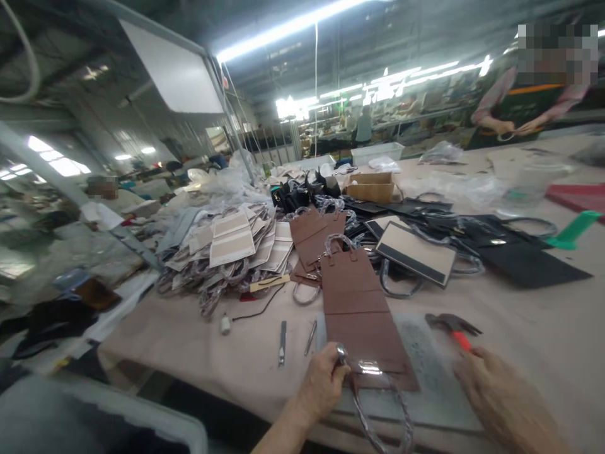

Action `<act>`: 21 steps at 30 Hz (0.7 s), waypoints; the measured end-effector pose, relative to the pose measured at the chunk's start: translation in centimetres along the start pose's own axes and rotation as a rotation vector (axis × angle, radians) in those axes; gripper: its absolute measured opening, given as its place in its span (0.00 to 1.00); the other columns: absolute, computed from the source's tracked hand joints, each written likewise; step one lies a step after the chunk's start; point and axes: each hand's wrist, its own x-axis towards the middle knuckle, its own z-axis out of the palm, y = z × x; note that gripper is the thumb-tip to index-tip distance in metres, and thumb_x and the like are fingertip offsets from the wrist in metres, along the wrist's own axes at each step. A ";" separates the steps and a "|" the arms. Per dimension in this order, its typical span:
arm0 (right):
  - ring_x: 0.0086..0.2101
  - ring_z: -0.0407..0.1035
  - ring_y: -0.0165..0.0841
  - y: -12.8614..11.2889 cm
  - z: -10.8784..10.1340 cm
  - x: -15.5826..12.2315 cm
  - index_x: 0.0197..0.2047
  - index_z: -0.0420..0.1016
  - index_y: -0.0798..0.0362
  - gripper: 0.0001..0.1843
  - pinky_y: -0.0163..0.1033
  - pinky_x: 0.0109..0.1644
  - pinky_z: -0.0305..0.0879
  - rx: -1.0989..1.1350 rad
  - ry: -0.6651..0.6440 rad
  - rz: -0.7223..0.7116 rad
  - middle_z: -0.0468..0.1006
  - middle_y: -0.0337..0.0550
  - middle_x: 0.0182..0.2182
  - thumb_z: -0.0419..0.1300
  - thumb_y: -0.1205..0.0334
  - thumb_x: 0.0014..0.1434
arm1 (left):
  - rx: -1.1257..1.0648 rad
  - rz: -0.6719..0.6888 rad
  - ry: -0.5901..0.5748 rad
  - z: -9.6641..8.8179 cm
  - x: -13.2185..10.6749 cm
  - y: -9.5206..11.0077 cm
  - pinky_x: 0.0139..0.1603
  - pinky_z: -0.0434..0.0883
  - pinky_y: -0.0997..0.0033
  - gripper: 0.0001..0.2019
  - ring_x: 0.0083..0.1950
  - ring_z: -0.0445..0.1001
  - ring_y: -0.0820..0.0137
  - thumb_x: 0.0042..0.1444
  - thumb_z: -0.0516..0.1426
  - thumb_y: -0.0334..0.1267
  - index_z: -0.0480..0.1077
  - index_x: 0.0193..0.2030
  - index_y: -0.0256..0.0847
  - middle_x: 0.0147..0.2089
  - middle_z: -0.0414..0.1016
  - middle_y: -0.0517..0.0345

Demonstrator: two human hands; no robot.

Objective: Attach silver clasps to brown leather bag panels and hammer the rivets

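Observation:
My left hand (324, 378) is closed around a short silver metal tool (341, 354), held at the left edge of a brown bag panel (362, 309). Most of that tool is hidden by the fingers. Beside them, a shiny metal plate (370, 367) shows on the panel near its front end. A plastic-wrapped handle (366, 419) hangs from this end toward me. My right hand (505, 394), slightly blurred, grips a claw hammer (451, 324) with a red handle. Its head is to the right of the panel, above a grey board (425, 353) under the work.
Left of the panel lie a flat metal tool (282, 343) and a thin metal rod (311, 337). Beige bag panels (231, 236) are piled behind, with black bag pieces (510, 243) to the right. A green tape dispenser (574, 230) and a person (529, 113) are farther right.

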 end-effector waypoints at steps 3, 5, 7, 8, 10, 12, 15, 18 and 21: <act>0.51 0.73 0.48 -5.0 1.2 0.8 0.53 0.76 0.51 0.21 0.54 0.55 0.70 0.171 -0.036 -0.196 0.77 0.56 0.53 0.53 0.49 0.65 | 0.006 -0.009 -0.054 -0.7 0.3 0.1 0.48 0.73 0.67 0.12 0.42 0.73 0.67 0.54 0.55 0.24 0.70 0.44 0.40 0.42 0.74 0.54; 0.52 0.71 0.46 -8.3 1.7 0.7 0.52 0.77 0.50 0.18 0.53 0.56 0.69 0.283 -0.112 -0.277 0.77 0.53 0.53 0.55 0.52 0.65 | 0.013 -0.007 -0.078 -1.0 0.3 0.1 0.50 0.73 0.66 0.11 0.44 0.74 0.66 0.55 0.56 0.25 0.71 0.43 0.40 0.43 0.75 0.54; 0.54 0.68 0.48 -10.5 2.2 0.3 0.52 0.76 0.52 0.16 0.57 0.59 0.64 0.319 -0.146 -0.287 0.76 0.54 0.54 0.57 0.57 0.63 | 0.030 0.020 -0.078 -1.2 0.2 -0.2 0.53 0.73 0.64 0.09 0.47 0.75 0.65 0.56 0.56 0.26 0.71 0.43 0.40 0.45 0.76 0.53; 0.56 0.65 0.49 -11.1 2.3 0.2 0.53 0.75 0.53 0.17 0.59 0.61 0.61 0.327 -0.160 -0.269 0.74 0.54 0.55 0.57 0.59 0.63 | 0.042 0.041 -0.072 -1.2 0.2 -0.5 0.54 0.74 0.62 0.08 0.49 0.76 0.64 0.58 0.56 0.27 0.71 0.43 0.40 0.46 0.77 0.52; 0.57 0.63 0.49 -11.6 2.6 -0.1 0.52 0.75 0.54 0.17 0.59 0.62 0.58 0.350 -0.184 -0.244 0.73 0.55 0.56 0.58 0.61 0.61 | 0.065 0.092 -0.041 -1.1 0.2 -1.0 0.55 0.74 0.61 0.08 0.50 0.77 0.64 0.59 0.56 0.29 0.72 0.44 0.40 0.47 0.78 0.51; 0.57 0.62 0.48 -11.6 2.6 -0.2 0.52 0.74 0.54 0.17 0.57 0.63 0.57 0.366 -0.192 -0.221 0.73 0.54 0.56 0.59 0.62 0.61 | 0.076 0.133 -0.017 -1.0 0.0 -1.3 0.54 0.76 0.61 0.07 0.50 0.78 0.64 0.61 0.56 0.30 0.72 0.45 0.40 0.47 0.79 0.50; 0.57 0.62 0.48 -11.6 2.4 -0.2 0.52 0.73 0.53 0.16 0.57 0.64 0.56 0.367 -0.193 -0.205 0.73 0.52 0.55 0.60 0.62 0.61 | 0.076 0.130 0.023 -1.1 -0.3 -1.2 0.53 0.78 0.61 0.06 0.50 0.80 0.63 0.61 0.58 0.31 0.73 0.44 0.40 0.47 0.80 0.50; 0.57 0.62 0.49 -11.8 2.3 -0.3 0.52 0.73 0.53 0.16 0.57 0.65 0.54 0.348 -0.206 -0.206 0.73 0.51 0.55 0.61 0.63 0.61 | 0.092 0.154 0.054 -1.1 -0.7 -1.0 0.54 0.78 0.60 0.06 0.51 0.81 0.63 0.61 0.58 0.31 0.74 0.44 0.40 0.48 0.81 0.48; 0.58 0.62 0.49 -12.1 2.3 -0.3 0.52 0.72 0.53 0.16 0.58 0.67 0.53 0.335 -0.210 -0.198 0.72 0.52 0.55 0.61 0.63 0.61 | 0.085 0.187 0.016 -0.9 -0.9 -1.0 0.57 0.77 0.58 0.06 0.53 0.80 0.61 0.61 0.59 0.32 0.76 0.44 0.40 0.50 0.81 0.47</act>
